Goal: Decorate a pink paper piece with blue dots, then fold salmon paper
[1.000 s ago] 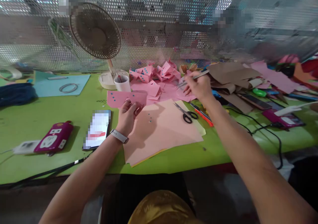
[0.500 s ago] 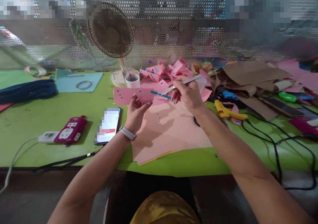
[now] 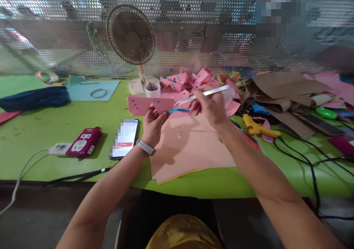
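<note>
Pink dotted card [image 3: 148, 104] was pinched in the left hand [image 3: 153, 126], over the tabletop [image 3: 193, 187]. The right hand [image 3: 211, 107] held tweezers [image 3: 217, 90] near a blue strip [image 3: 179, 110]. A still card and a soft squeeze seemed best.

I see a beige plastic fan [image 3: 131, 34] standing before a grey perforated metal screen [image 3: 182, 15]. Left of it, a dark blue cloth bundle [image 3: 35, 100] lies beside a light blue paper sheet [image 3: 110, 88] bearing a thin grey ring [image 3: 94, 95]. A magenta plastic socket block [image 3: 85, 140] lies near a black rectangular phone [image 3: 127, 138]. On my right, brown paper sheets [image 3: 282, 83] lie behind a yellow glue gun [image 3: 257, 127].
</note>
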`<state>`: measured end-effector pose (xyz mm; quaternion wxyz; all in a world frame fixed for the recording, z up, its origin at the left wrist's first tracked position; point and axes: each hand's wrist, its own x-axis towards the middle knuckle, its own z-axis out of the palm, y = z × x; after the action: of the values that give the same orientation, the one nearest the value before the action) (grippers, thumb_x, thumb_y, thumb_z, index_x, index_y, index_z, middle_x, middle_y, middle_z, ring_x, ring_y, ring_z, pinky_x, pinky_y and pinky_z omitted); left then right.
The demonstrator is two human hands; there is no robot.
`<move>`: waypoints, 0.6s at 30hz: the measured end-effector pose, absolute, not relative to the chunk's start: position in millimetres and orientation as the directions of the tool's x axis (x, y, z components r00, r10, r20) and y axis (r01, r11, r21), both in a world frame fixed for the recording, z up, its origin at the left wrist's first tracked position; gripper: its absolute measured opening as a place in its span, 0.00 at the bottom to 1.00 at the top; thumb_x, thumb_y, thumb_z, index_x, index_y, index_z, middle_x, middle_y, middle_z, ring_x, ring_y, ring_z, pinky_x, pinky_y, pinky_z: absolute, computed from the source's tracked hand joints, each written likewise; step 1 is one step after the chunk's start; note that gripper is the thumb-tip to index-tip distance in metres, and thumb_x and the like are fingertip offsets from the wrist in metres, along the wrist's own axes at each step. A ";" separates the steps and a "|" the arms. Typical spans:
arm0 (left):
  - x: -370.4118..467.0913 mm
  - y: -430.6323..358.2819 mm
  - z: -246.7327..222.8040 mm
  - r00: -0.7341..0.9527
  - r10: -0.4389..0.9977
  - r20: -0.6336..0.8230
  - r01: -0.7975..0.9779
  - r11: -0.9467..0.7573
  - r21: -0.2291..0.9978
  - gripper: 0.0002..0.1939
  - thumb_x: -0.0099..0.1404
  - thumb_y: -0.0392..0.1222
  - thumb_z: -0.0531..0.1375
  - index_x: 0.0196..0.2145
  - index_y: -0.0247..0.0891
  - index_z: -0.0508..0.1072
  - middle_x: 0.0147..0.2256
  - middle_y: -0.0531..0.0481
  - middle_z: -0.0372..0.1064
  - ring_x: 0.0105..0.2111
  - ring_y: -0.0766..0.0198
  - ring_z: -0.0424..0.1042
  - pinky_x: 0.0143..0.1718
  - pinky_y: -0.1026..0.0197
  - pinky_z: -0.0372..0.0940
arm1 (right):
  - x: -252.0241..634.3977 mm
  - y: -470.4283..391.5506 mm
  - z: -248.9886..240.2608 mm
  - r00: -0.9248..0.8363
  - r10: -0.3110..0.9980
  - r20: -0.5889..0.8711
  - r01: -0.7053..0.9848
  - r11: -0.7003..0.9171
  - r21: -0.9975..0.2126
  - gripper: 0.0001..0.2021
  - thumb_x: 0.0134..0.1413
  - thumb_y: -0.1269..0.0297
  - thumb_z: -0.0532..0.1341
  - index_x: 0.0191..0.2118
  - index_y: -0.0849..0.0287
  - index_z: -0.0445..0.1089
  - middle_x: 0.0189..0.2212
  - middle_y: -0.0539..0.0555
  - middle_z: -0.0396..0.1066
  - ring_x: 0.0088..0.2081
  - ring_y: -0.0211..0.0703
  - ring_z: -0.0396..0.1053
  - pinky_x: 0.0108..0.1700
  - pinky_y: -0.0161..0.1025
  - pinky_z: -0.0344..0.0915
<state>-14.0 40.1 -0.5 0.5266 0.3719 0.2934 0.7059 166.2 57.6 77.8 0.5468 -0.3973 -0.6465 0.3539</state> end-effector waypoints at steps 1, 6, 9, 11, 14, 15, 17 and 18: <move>-14.3 40.7 -0.6 -0.175 0.961 0.213 -0.528 -0.274 0.804 0.21 0.49 0.37 0.73 0.38 0.42 0.69 0.38 0.53 0.77 0.45 0.60 0.77 0.55 0.52 0.69 | 172.8 59.1 83.1 0.042 0.877 0.479 0.117 0.472 -0.874 0.14 0.58 0.48 0.58 0.33 0.54 0.64 0.17 0.45 0.66 0.16 0.35 0.65 0.19 0.32 0.60; -13.3 40.8 0.5 -0.181 0.962 0.203 -0.541 -0.270 0.797 0.21 0.48 0.36 0.73 0.39 0.41 0.70 0.39 0.52 0.77 0.45 0.61 0.77 0.55 0.53 0.69 | 208.7 68.8 98.6 0.516 0.627 0.583 0.055 0.655 -0.754 0.11 0.66 0.51 0.50 0.45 0.50 0.60 0.30 0.51 0.73 0.22 0.37 0.70 0.22 0.33 0.61; -12.2 38.9 0.9 -0.164 0.965 0.203 -0.528 -0.260 0.809 0.21 0.49 0.37 0.72 0.38 0.41 0.69 0.39 0.52 0.77 0.46 0.60 0.76 0.56 0.53 0.68 | 215.7 71.9 86.7 0.363 0.746 0.559 0.048 0.584 -0.810 0.12 0.65 0.49 0.52 0.45 0.50 0.60 0.32 0.52 0.75 0.25 0.39 0.73 0.28 0.36 0.66; -11.9 37.8 1.2 -0.155 0.968 0.199 -0.524 -0.252 0.814 0.20 0.49 0.37 0.73 0.38 0.41 0.69 0.39 0.52 0.77 0.46 0.60 0.76 0.56 0.53 0.68 | 211.7 71.5 72.9 0.128 0.822 0.554 0.092 0.547 -0.832 0.13 0.59 0.48 0.60 0.41 0.51 0.65 0.32 0.52 0.76 0.31 0.42 0.75 0.36 0.40 0.71; -12.1 37.0 2.1 -0.149 0.969 0.197 -0.510 -0.246 0.824 0.20 0.50 0.37 0.72 0.37 0.41 0.69 0.39 0.51 0.77 0.47 0.59 0.76 0.56 0.53 0.68 | 199.8 68.2 53.3 -0.214 0.847 0.487 0.201 0.526 -0.826 0.17 0.48 0.47 0.69 0.38 0.53 0.71 0.38 0.54 0.77 0.43 0.48 0.76 0.47 0.45 0.70; -12.3 37.0 2.5 -0.146 0.969 0.199 -0.503 -0.246 0.828 0.19 0.50 0.37 0.72 0.37 0.41 0.69 0.39 0.51 0.77 0.48 0.59 0.76 0.56 0.53 0.68 | 196.2 66.9 48.2 -0.278 0.847 0.453 0.243 0.518 -0.820 0.18 0.47 0.47 0.70 0.38 0.53 0.72 0.39 0.55 0.78 0.45 0.50 0.75 0.48 0.46 0.69; -12.6 37.1 2.9 -0.136 0.969 0.204 -0.492 -0.245 0.835 0.18 0.51 0.37 0.71 0.38 0.41 0.69 0.40 0.50 0.77 0.49 0.59 0.75 0.57 0.53 0.67 | 191.6 65.0 40.8 -0.369 0.849 0.379 0.311 0.497 -0.810 0.20 0.46 0.46 0.70 0.39 0.55 0.73 0.37 0.56 0.78 0.43 0.51 0.75 0.45 0.46 0.69; -12.7 37.3 3.0 -0.135 0.970 0.204 -0.491 -0.244 0.836 0.18 0.51 0.37 0.71 0.38 0.41 0.69 0.40 0.50 0.77 0.49 0.59 0.75 0.57 0.53 0.67 | 190.9 64.5 38.4 -0.394 0.850 0.350 0.324 0.485 -0.812 0.20 0.45 0.46 0.70 0.38 0.56 0.74 0.35 0.55 0.77 0.40 0.50 0.75 0.43 0.44 0.69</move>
<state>-12.7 37.3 3.0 0.5315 0.3876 0.3090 0.6869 190.9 64.5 38.4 0.3948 -0.3833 -0.7658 0.3328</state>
